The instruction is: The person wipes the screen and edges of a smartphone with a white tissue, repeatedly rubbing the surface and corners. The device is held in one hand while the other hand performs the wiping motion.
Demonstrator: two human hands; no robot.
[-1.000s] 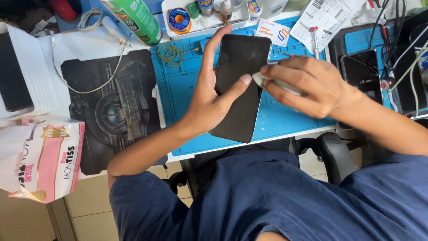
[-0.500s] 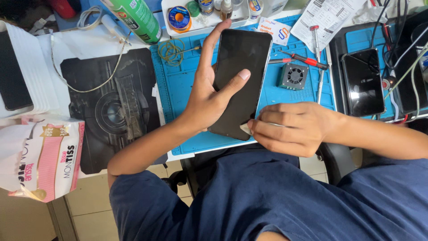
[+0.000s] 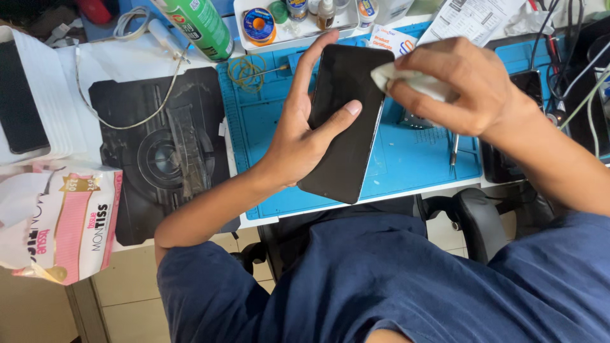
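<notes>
Above blue mat [image 3: 413, 159], hands cradling phone [image 3: 343, 121]

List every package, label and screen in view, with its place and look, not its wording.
Phone: in left hand, black, screen dark.
Tissue pack: left edge, pink and white, soft.
Spray can: top, green cylinder.
Printed sheet: top right, white.
Second phone: far left, dark.

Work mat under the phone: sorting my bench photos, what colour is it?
Blue work mat, clearest in the head view.
</notes>
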